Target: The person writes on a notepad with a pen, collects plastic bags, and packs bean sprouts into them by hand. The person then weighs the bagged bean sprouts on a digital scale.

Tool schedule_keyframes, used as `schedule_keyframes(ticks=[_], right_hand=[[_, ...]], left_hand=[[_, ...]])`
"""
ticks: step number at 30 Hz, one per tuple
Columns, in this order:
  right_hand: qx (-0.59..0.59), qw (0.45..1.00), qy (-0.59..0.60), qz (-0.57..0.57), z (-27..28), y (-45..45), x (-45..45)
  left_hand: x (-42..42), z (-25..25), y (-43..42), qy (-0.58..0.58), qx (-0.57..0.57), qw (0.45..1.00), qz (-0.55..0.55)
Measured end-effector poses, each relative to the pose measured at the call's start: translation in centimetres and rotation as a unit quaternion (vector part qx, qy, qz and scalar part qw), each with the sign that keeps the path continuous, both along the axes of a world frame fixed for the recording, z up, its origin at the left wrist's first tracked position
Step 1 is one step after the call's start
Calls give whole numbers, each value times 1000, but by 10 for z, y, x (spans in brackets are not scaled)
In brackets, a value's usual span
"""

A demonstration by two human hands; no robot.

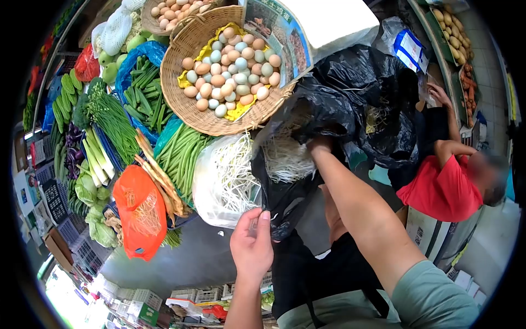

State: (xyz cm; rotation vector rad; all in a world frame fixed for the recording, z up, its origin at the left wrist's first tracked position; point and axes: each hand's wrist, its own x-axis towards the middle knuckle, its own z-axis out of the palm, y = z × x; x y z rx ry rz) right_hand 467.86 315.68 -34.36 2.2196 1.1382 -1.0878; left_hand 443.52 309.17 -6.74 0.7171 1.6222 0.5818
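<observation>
My left hand [253, 241] pinches the rim of a black plastic bag [286, 204] between thumb and fingers, at the bag's near left side. Pale, thin bean sprouts [285, 156] lie inside this bag. My right hand [320, 145] reaches into the bag beside the sprouts; its fingers are hidden by black plastic. A clear white bag [211, 204] of similar sprouts stands just left of the black one, close to my left hand.
A wicker basket [172, 104] of eggs stands behind the sprouts. Green beans [183, 156], an orange bag [139, 214] and other vegetables fill the left side. More black plastic [392, 126] lies to the right, near a person in a red shirt [444, 189].
</observation>
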Motion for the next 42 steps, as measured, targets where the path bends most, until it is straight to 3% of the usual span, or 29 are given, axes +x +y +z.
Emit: schedule_keyframes(ticks=[4,7,9,10,12,13,15,16,17,18,20,21,22,25,26,28,31,33,36,38,39,42], right_hand=[[-16,995,-75,69,-29,-23,29],[94,994,-61,-14,-15,-25,34],[225,972,-35,-55,37,-36,22],[228,971,-37,-53,76,-33,15],[263,895,171,-318,149,-22,-9],[303,795,249,-463,151,-19,-18],[279,674,341,-592,95,-29,-10],[312,682,255,-610,88,-24,-25],[276,620,303,-669,129,-11,-37],[260,687,330,-594,126,-18,-24],[230,666,357,-613,152,-10,-26],[243,618,436,-607,131,-26,-16],[226,534,414,-702,113,-33,-1],[114,611,423,-660,137,-23,18],[136,660,388,-628,186,-3,8],[125,638,417,-635,169,-14,19],[158,600,426,-659,205,-10,7],[201,602,422,-647,231,-11,-4],[202,636,460,-586,198,-18,19],[100,646,473,-591,217,-19,26],[164,602,556,-549,236,-26,18],[108,562,533,-623,242,-32,17]], left_hand=[[-7,6,-1,-11,-3,1000,23],[-14,5,-6,-20,-9,999,40],[-17,2,-8,-31,-10,998,49],[-17,1,-7,-41,-14,998,55],[-18,8,2,-25,-3,999,42],[-19,12,6,-9,8,1000,28],[-20,15,8,-27,2,998,52],[-20,15,8,-46,-6,996,76],[-18,14,9,-45,-5,996,76],[-15,10,9,-45,-2,996,77],[-13,7,3,-48,-13,996,68],[-14,8,2,-57,-31,995,73],[-12,9,6,-69,-40,994,80],[-3,16,12,-54,-38,995,81],[-2,15,14,-52,-29,995,84],[-6,8,6,-53,-23,994,91],[-8,6,0,-52,-24,995,86],[-5,8,-1,-49,-11,995,87],[-4,11,-5,-25,-32,996,79],[-3,10,-5,-30,-37,995,86],[-3,9,-5,-35,-42,994,91],[-7,9,-7,-27,-39,992,118]])
